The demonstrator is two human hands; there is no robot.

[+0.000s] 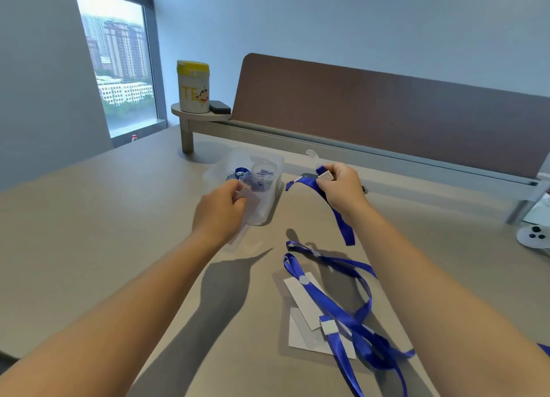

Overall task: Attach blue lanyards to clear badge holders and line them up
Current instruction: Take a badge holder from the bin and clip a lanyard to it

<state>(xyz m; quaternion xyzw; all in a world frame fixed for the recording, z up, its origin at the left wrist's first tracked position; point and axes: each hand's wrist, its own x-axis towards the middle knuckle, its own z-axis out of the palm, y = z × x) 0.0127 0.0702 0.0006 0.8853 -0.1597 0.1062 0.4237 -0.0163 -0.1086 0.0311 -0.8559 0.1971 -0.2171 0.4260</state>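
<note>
While both hands hovered over the table (89,218), I saw in the head view my right hand (342,188) pinching the white clip (325,176) of a blue lanyard (342,224), its strap trailing toward five o'clock. My left hand (218,209) gripped a clear badge holder (247,218), long axis running from one to seven o'clock. The holder lay at nine o'clock from the clip, apart from it; I judged its upper end had to meet the clip next. Two finished badges (309,316) lay at six o'clock.
</note>
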